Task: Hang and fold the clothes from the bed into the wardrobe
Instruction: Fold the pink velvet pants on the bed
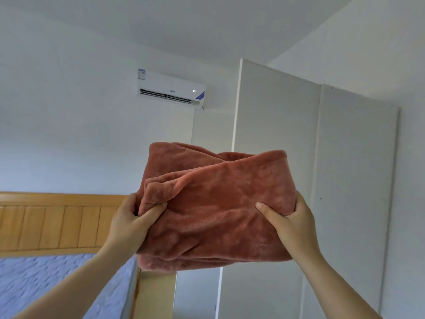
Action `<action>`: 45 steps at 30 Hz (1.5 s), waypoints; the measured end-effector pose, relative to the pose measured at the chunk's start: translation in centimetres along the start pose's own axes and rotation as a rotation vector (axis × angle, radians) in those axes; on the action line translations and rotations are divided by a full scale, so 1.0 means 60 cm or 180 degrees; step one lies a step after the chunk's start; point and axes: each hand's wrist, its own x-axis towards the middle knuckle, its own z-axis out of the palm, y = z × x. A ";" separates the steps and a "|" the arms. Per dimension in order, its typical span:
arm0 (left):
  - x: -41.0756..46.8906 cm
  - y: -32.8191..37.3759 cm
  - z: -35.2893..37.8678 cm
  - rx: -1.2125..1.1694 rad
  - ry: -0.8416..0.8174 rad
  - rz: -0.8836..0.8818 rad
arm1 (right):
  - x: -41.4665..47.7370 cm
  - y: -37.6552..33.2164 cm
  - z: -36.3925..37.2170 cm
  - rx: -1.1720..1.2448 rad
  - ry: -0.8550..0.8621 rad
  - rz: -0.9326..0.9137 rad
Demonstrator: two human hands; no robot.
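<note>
The folded fleece (213,203) (rust-pink, plush) is held in the air at chest height, in front of the white wardrobe (354,171). The left hand (131,219) grips its left edge, thumb pressed over a bunched fold and fingers hidden behind the fabric. The right hand (292,222) grips the right edge, thumb laid flat on the near face. Both forearms are bare and reach up and forward. The wooden headboard (46,224) and mattress (34,279) lie lower left. An air conditioner (171,92) is mounted on the far wall.
</note>
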 end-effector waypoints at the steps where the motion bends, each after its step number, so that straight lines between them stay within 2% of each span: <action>1: 0.015 -0.014 -0.013 0.0039 0.0087 0.0000 | 0.010 0.002 0.031 0.0041 -0.0053 -0.0031; 10: 0.202 -0.132 -0.100 0.0177 0.0593 -0.0042 | 0.126 0.013 0.299 0.0368 -0.0360 -0.0283; 17: 0.329 -0.232 -0.091 0.0198 0.0689 0.0027 | 0.208 0.075 0.447 0.0399 -0.0287 -0.0344; 35: 0.677 -0.465 0.124 0.0321 0.0416 0.0202 | 0.476 0.359 0.730 0.0494 0.0183 -0.0094; 40: 0.775 -0.545 0.202 0.0115 0.0255 0.0217 | 0.549 0.434 0.777 0.0249 0.0453 -0.0088; 45: 0.882 -0.605 0.317 -0.0127 -0.0131 0.0222 | 0.626 0.497 0.779 -0.0153 0.0667 -0.0070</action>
